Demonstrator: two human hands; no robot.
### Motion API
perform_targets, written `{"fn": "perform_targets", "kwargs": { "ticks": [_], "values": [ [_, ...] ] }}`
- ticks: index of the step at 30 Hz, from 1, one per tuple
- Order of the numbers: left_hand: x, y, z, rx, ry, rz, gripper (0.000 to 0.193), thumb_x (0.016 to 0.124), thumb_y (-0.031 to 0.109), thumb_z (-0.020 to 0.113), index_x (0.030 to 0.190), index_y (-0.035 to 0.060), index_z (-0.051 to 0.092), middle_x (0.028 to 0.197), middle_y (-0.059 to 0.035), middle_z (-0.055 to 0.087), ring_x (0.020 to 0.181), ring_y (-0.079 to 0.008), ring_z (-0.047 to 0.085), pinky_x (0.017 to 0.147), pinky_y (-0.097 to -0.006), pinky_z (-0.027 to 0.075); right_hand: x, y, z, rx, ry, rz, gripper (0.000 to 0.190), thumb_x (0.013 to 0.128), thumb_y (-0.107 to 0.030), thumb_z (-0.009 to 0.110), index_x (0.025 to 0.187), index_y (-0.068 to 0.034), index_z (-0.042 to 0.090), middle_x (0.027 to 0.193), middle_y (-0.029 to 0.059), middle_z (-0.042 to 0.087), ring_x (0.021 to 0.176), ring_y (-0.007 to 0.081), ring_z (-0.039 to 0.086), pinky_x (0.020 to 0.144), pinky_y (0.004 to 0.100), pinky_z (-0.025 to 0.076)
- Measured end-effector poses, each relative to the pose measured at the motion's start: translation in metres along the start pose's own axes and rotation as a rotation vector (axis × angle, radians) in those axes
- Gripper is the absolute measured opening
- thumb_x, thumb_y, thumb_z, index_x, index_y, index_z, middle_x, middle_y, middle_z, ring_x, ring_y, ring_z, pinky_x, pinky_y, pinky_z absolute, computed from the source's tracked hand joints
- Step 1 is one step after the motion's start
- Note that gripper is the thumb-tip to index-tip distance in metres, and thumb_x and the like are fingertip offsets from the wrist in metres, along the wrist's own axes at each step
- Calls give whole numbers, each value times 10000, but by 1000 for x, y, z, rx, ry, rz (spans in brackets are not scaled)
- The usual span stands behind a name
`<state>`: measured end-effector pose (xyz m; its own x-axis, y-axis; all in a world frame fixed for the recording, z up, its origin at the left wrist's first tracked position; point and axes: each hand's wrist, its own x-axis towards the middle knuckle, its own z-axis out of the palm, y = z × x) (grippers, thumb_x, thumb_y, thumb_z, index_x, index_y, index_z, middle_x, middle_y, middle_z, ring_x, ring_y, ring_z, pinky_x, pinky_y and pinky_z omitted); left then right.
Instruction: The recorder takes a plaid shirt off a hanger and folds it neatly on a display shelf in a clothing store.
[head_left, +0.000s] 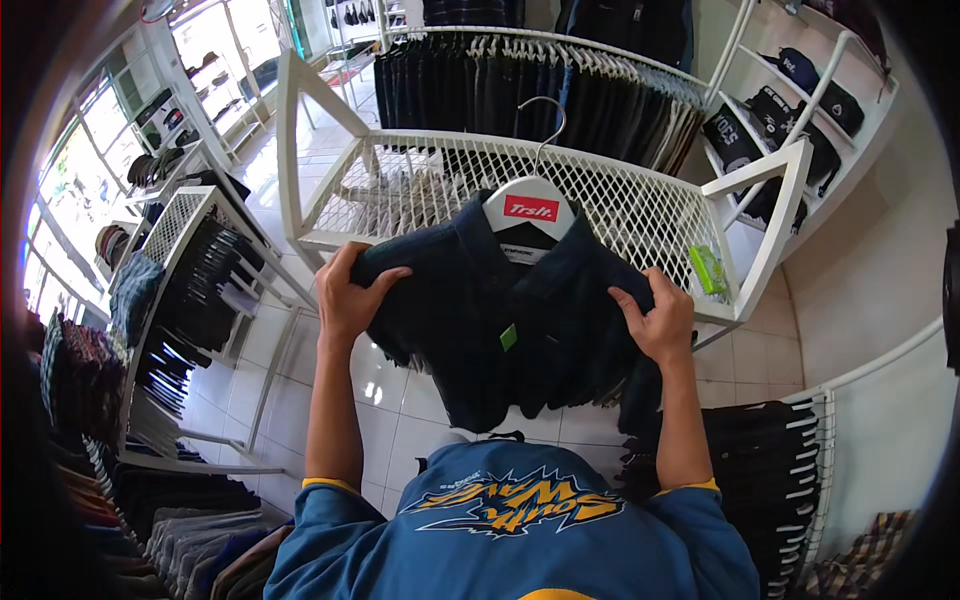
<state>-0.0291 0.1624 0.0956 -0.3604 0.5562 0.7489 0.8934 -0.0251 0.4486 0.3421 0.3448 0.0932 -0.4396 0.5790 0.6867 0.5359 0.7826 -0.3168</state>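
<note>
A dark, collared button shirt (480, 300) hangs on a white hanger (529, 202) in front of me. My left hand (351, 291) grips its left shoulder as I see it, thumb on the front and fingers behind. On the other shoulder my right hand (658, 311) has the same kind of hold. The hanger's metal hook (561, 120) points upward and appears free of any rail. A small green diamond-shaped tag (508, 337) shows on the shirt's front. Behind the shirt stands a white rack with a mesh top (622, 180), partly hidden by the shirt.
A green packet (707, 270) lies at the mesh top's right end. Dark trousers (480, 82) hang on a rail beyond. Caps and bags fill a wall shelf (795, 112) at right. Another clothes rack (180, 225) stands left. Dark garments (750, 465) hang near my right side.
</note>
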Motion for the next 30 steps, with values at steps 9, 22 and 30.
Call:
{"fn": "perform_targets", "kwargs": {
  "ticks": [9,22,30],
  "values": [
    [140,18,4,212,-113,249,436,932,434,709,869,10,632,744,-169,627,660,-364,648,601,-422,489,106,17,-43,7,-135,65,393,890,-341,791,889,10,616,707,235,629,647,433,634,547,438,450],
    [352,-133,242,148,-382,63,710,987,629,509,826,-40,686,798,-294,674,835,-449,680,765,-522,515,333,178,121,-207,-377,180,637,912,-627,632,1143,-35,677,1037,262,713,1004,439,682,864,479,537],
    [284,-207,348,142,-546,-99,670,1000,597,519,809,-31,651,732,-274,654,758,-446,665,712,-522,489,293,241,246,-108,-555,325,574,926,-604,620,1099,-58,651,958,242,723,969,437,687,846,506,524]
  ]
}}
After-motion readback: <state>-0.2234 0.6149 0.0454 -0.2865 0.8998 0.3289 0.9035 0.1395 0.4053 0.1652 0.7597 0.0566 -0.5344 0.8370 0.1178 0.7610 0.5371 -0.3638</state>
